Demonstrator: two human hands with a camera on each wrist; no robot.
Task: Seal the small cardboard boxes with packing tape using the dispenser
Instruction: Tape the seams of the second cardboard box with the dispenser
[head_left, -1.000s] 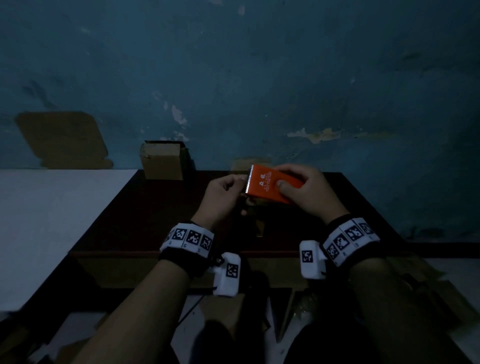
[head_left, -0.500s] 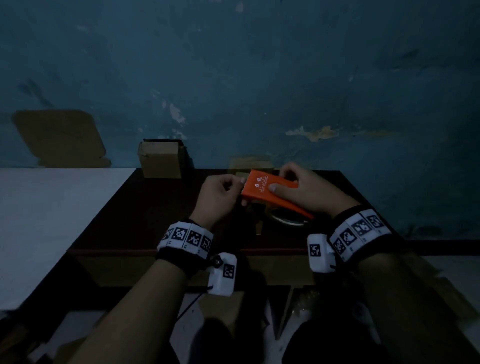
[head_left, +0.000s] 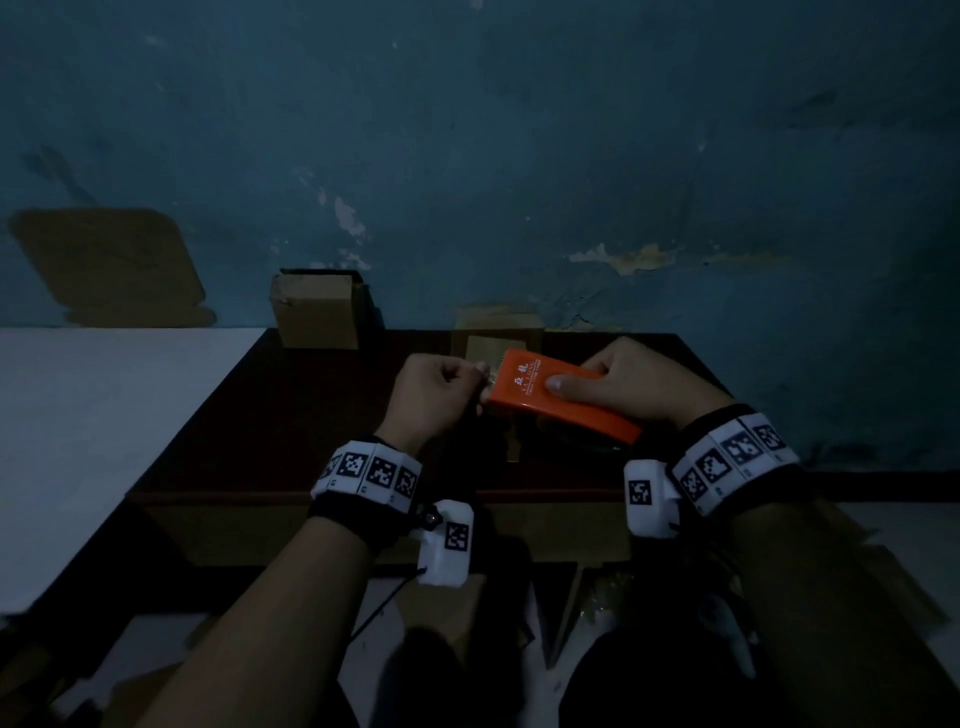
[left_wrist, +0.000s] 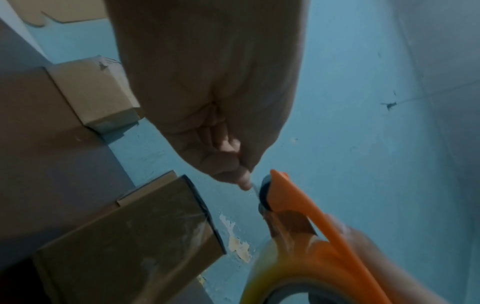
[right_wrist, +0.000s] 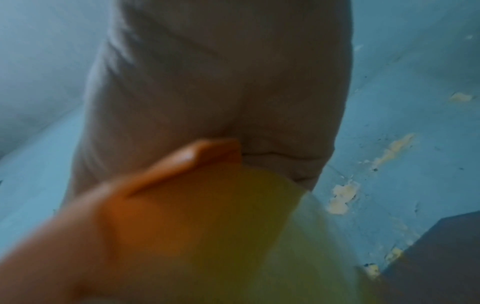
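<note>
My right hand (head_left: 618, 387) grips the orange tape dispenser (head_left: 550, 397) above the dark table, thumb on its top plate. In the left wrist view the dispenser (left_wrist: 306, 207) carries a yellowish tape roll (left_wrist: 272, 273). My left hand (head_left: 439, 389) is curled, and its thumb and finger pinch the clear tape end (left_wrist: 253, 187) at the dispenser's front edge. A small cardboard box (head_left: 498, 335) lies on the table just behind the dispenser, partly hidden by it; the same box (left_wrist: 130, 240) shows clear tape on it. The right wrist view shows only the blurred dispenser (right_wrist: 161, 205) under my palm.
A second cardboard box (head_left: 317, 312) stands at the table's back left against the blue wall. A white surface (head_left: 93, 441) adjoins the dark table (head_left: 291, 431) on the left. Cardboard pieces (head_left: 447, 608) lie on the floor below the table's front edge.
The right hand has tilted the dispenser from upright, serrated edge showing, to flatter with its top plate up. The left hand stayed at its front edge, now pinching the tape end.
</note>
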